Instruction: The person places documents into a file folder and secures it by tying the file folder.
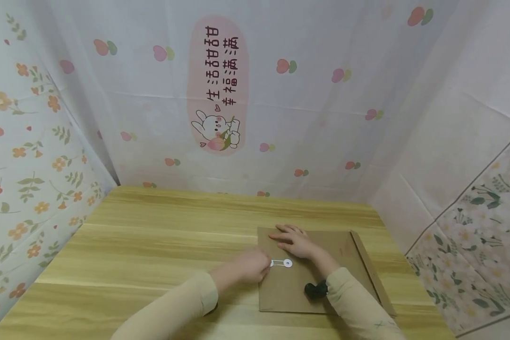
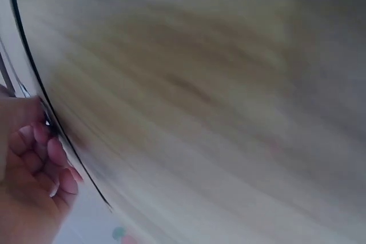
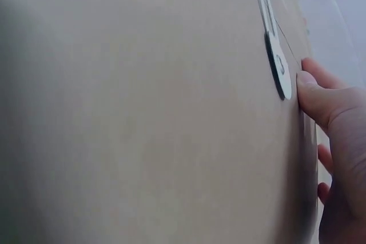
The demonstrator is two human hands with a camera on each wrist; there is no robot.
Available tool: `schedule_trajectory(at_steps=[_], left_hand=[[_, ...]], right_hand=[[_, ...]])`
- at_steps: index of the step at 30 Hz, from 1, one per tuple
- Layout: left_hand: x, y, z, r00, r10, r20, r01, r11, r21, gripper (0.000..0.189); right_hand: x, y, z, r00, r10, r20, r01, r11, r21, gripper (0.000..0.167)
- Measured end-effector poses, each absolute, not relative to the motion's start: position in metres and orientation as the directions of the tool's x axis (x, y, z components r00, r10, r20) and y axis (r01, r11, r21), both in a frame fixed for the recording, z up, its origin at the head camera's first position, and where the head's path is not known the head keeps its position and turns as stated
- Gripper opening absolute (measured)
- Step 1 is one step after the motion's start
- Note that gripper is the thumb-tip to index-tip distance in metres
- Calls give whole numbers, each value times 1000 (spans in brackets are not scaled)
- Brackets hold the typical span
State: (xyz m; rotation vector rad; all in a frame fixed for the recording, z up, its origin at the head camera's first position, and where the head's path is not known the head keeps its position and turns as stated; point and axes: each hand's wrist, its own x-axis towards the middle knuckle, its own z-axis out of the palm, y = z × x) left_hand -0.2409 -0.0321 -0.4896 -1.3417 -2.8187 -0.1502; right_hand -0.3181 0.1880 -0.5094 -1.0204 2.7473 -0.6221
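A brown kraft envelope (image 1: pixel 297 293) lies flat on the wooden table, with two white closure discs joined by white string (image 1: pixel 280 263) near its left edge. My left hand (image 1: pixel 255 265) is at that edge, its fingers curled in beside the left disc and pinching at the string; the pinched end is mostly hidden. In the left wrist view the curled fingers (image 2: pixel 57 164) meet the thumb. My right hand (image 1: pixel 295 241) rests on the upper part of the envelope with fingers spread. The right wrist view shows its thumb (image 3: pixel 309 84) close to a white closure disc (image 3: pixel 280 67).
The wooden table (image 1: pixel 153 245) extends left of the envelope. A patterned curtain (image 1: pixel 306 118) hangs behind the table, with more floral cloth on both sides. A black wrist device (image 1: pixel 316 290) sits at the right sleeve, over the envelope.
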Motion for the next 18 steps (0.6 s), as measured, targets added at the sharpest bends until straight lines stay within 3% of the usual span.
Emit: schedule_trajectory(at_steps=[8,18], left_hand=[[-228,-20,-493,-578,814,57,797,548,254,11],[-229,-27,-494,-537,842,52,816,504,283,15]], right_hand=[[-318,189,-509,-747,-665,3,-601,673,-432,39],[-318,189,-508,-764,-645,-4,-583,694,-423,40]])
